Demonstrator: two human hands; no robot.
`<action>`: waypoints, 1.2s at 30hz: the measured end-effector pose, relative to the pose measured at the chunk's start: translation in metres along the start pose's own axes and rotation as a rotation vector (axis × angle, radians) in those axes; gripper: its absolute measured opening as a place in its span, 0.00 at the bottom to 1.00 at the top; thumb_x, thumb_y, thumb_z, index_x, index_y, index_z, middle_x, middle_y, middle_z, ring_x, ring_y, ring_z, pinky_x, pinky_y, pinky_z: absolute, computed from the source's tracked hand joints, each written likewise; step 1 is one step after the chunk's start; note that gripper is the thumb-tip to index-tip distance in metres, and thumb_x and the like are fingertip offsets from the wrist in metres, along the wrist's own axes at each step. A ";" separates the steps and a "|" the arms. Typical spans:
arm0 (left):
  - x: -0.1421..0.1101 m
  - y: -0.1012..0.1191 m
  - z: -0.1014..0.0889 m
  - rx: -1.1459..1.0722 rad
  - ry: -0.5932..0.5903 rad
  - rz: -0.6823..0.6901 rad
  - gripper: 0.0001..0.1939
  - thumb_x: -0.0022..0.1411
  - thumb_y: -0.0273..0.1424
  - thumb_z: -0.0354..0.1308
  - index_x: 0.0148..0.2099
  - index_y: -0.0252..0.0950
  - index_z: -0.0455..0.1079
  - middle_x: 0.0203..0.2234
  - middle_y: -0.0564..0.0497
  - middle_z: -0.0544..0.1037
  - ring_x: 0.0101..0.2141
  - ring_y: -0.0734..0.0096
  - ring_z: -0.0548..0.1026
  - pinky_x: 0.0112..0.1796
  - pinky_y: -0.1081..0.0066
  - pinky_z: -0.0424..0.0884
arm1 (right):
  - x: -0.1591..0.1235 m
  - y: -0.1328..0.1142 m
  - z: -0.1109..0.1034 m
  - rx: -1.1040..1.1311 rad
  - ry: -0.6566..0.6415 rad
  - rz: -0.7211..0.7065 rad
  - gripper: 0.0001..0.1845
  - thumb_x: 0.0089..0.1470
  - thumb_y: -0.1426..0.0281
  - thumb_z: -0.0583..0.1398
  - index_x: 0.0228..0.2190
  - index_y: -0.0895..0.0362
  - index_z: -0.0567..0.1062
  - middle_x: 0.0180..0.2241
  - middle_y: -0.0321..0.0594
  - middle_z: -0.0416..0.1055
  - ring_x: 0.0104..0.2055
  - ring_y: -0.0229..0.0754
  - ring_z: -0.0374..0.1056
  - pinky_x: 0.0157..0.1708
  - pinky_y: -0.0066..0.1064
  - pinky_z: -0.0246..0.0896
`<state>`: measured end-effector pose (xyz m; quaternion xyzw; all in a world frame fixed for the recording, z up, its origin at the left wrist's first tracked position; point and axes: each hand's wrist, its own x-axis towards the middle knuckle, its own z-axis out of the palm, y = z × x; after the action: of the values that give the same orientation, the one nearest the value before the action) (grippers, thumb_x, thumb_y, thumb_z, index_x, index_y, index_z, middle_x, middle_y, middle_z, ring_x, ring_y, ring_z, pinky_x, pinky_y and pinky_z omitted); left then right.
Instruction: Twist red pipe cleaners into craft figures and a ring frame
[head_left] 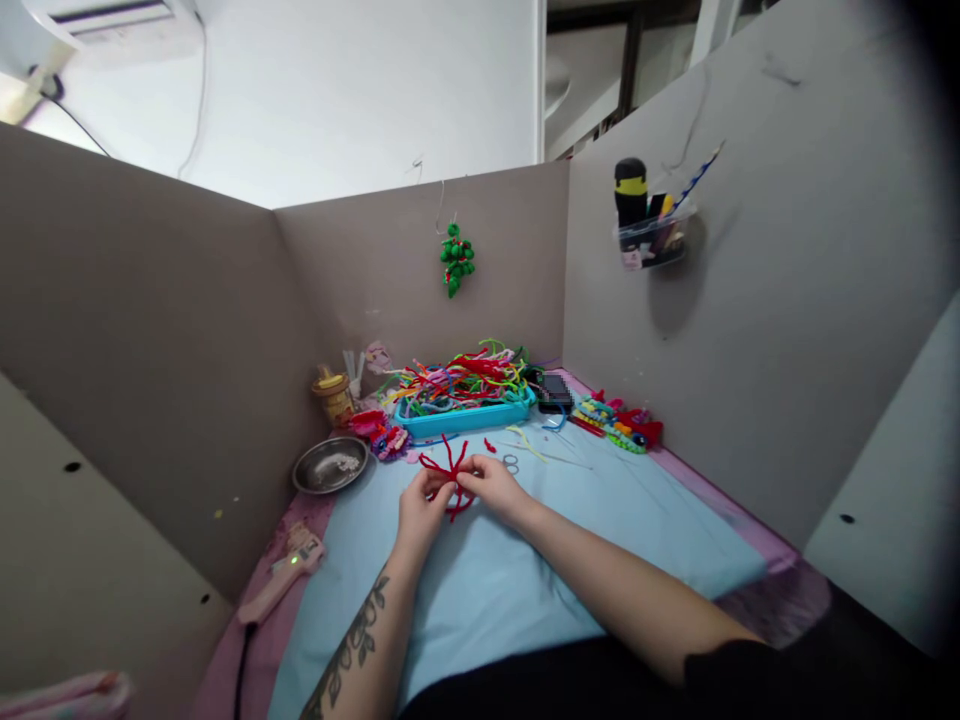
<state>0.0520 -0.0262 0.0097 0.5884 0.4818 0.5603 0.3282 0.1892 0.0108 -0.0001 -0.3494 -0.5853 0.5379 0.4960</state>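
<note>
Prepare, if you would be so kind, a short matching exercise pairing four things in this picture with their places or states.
Column one
1. red fuzzy strands
2. blue tray
3. metal bowl
4. green ornament

Column two
A. at the left, small white pieces inside
B. held by the left hand and the right hand
C. hanging against the partition
D. heaped with multicoloured strands

Pairs: 1-B, 2-D, 3-A, 4-C

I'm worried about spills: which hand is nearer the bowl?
Left. The left hand is right of the bowl, apart from it; the right hand is farther right, past the left hand.
</note>
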 end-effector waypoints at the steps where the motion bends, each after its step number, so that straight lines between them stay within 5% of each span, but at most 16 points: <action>1: 0.000 0.000 0.000 -0.023 -0.004 -0.011 0.10 0.46 0.34 0.62 0.30 0.34 0.70 0.25 0.49 0.76 0.28 0.67 0.74 0.32 0.71 0.68 | -0.001 0.000 0.001 0.021 -0.010 0.006 0.08 0.40 0.68 0.61 0.25 0.59 0.68 0.19 0.31 0.66 0.21 0.33 0.61 0.23 0.25 0.56; 11: 0.000 -0.001 0.000 0.019 0.044 -0.020 0.07 0.45 0.34 0.62 0.26 0.35 0.73 0.20 0.51 0.75 0.23 0.69 0.71 0.27 0.72 0.65 | -0.001 -0.003 -0.002 0.128 -0.064 -0.007 0.14 0.35 0.69 0.65 0.25 0.57 0.66 0.18 0.29 0.65 0.20 0.32 0.60 0.21 0.24 0.54; 28: -0.003 0.000 0.001 0.128 0.034 0.022 0.07 0.48 0.34 0.59 0.25 0.36 0.72 0.17 0.54 0.71 0.21 0.72 0.66 0.25 0.74 0.60 | -0.002 0.001 -0.003 0.056 -0.121 -0.050 0.14 0.40 0.64 0.64 0.27 0.59 0.68 0.22 0.32 0.67 0.23 0.33 0.62 0.24 0.25 0.57; 32: -0.001 0.000 0.000 0.065 0.024 -0.009 0.08 0.48 0.35 0.59 0.27 0.35 0.71 0.19 0.54 0.73 0.22 0.72 0.67 0.26 0.74 0.61 | -0.003 -0.003 -0.002 0.077 -0.145 -0.038 0.15 0.38 0.65 0.65 0.29 0.58 0.67 0.21 0.30 0.65 0.22 0.32 0.61 0.22 0.24 0.55; 36: 0.003 -0.003 -0.001 -0.116 0.043 -0.078 0.11 0.49 0.38 0.60 0.29 0.34 0.69 0.21 0.53 0.74 0.25 0.72 0.70 0.29 0.74 0.63 | -0.002 -0.005 -0.004 0.039 -0.076 -0.008 0.14 0.47 0.61 0.58 0.33 0.58 0.70 0.22 0.31 0.66 0.19 0.32 0.61 0.19 0.24 0.53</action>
<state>0.0501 -0.0228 0.0078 0.5368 0.4781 0.5867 0.3728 0.1938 0.0093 0.0044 -0.3166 -0.5948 0.5600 0.4821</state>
